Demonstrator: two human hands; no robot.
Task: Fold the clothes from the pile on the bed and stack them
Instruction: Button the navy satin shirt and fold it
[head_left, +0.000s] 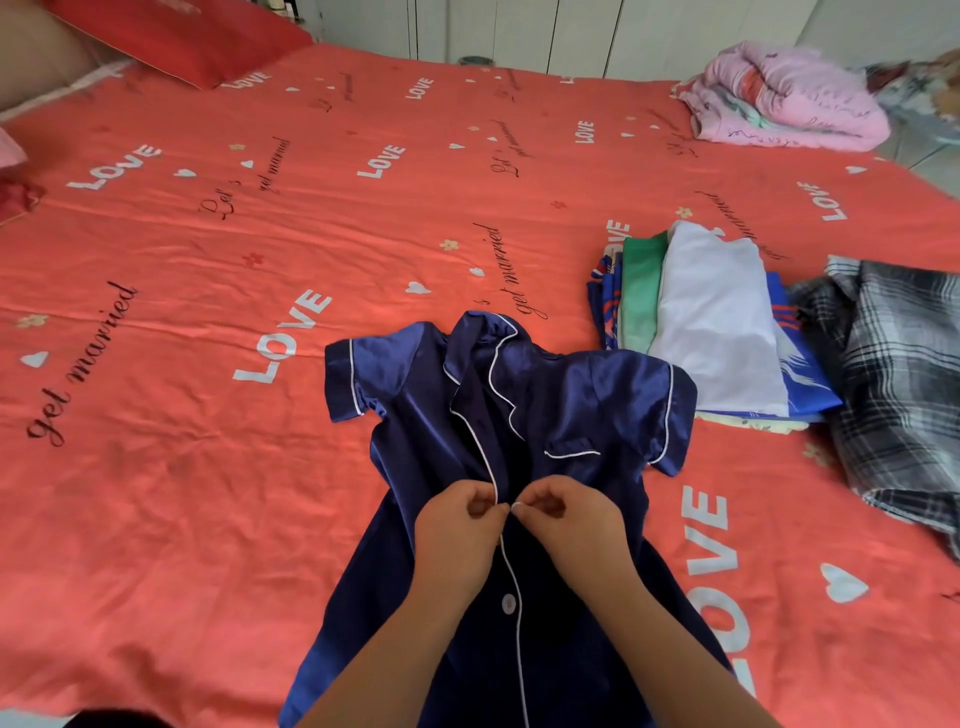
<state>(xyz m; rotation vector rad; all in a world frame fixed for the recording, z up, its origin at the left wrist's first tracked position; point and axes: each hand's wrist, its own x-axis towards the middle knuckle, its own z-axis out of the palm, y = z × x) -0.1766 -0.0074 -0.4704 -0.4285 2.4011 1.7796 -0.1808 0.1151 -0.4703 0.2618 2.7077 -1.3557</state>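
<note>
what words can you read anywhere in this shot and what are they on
"LOVE": white capitals, repeated over the red bedsheet.
"get married": black script, same bedsheet.
"Let's": black script, same bedsheet.
Dark script on the pink quilt: too blurred to read.
None readable on the navy shirt or the folded stack.

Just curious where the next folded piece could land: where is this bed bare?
The widest bare sheet lies left of the navy shirt, reaching to the red pillow. Another patch runs between the folded stack and the pink quilt. The right side is crowded: stack and plaid garment lie close together.
</note>
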